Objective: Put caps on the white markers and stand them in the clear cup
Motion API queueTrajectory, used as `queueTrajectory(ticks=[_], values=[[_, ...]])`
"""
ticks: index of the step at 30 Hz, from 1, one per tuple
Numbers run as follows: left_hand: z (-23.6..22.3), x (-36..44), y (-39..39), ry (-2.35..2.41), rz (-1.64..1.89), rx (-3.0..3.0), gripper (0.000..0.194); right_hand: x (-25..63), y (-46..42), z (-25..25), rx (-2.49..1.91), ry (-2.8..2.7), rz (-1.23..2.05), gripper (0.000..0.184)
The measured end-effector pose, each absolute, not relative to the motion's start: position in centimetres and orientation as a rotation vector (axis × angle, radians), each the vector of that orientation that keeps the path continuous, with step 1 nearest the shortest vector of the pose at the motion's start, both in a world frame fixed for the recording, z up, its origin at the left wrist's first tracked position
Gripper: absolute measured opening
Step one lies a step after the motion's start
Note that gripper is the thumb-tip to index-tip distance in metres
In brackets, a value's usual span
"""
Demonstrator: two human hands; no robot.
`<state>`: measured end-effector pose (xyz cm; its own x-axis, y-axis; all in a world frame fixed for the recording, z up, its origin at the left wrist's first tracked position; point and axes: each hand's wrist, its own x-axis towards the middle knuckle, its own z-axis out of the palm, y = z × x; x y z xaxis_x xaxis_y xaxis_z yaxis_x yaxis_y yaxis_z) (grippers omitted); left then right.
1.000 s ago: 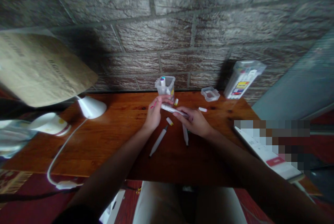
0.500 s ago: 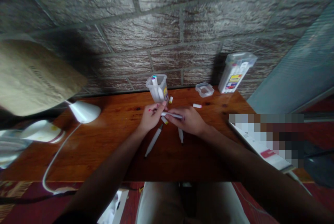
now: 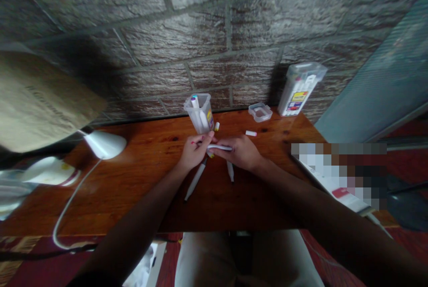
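Note:
A white marker (image 3: 220, 147) lies level between my two hands above the wooden table. My right hand (image 3: 242, 152) is closed around its right end. The fingers of my left hand (image 3: 195, 149) pinch its left end, and a small red tip shows behind that thumb. Under the hands, an uncapped grey marker (image 3: 195, 182) rests on the left and another grey marker (image 3: 230, 171) on the right. One cap (image 3: 210, 154) is partly covered by my fingers. Just beyond stands an open clear marker case (image 3: 198, 115) with a few markers inside; a white and yellow cap (image 3: 217, 126) lies beside it.
A pink-edged white cap (image 3: 251, 133) and a clear lid (image 3: 260, 112) lie at the back. A full marker case (image 3: 299, 89) stands by the brick wall. Left are a lamp base (image 3: 107, 145), its cord and a paper cup (image 3: 53, 171); right, a white box (image 3: 329, 184).
The marker between my hands has turned slightly, its pale side now facing up. Both hands stay nearly in place; the view has shifted a little.

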<state>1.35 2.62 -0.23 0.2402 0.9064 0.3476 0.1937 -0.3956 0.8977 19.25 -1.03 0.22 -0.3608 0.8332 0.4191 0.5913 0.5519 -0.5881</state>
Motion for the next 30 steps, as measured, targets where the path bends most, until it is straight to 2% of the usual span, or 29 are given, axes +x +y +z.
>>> queueTrajectory(ticks=[12,17,25,30], values=[[0.1,0.9,2.5,1.009,1.207,1.799,0.043,18.7,-1.2,-0.1,-1.078,-2.083,0.414,0.036],[0.5,0.8,3.2,0.981,1.252,1.763,0.042,18.8,-0.8,0.5,-1.1,-1.916,0.568,0.027],[0.5,0.4,3.9,0.928,1.374,1.569,0.049,21.6,1.5,1.7,-1.139,-1.391,0.76,0.045],[0.6,0.6,3.7,0.861,1.317,1.458,0.049,20.3,0.4,1.7,-0.988,-1.586,0.985,0.033]])
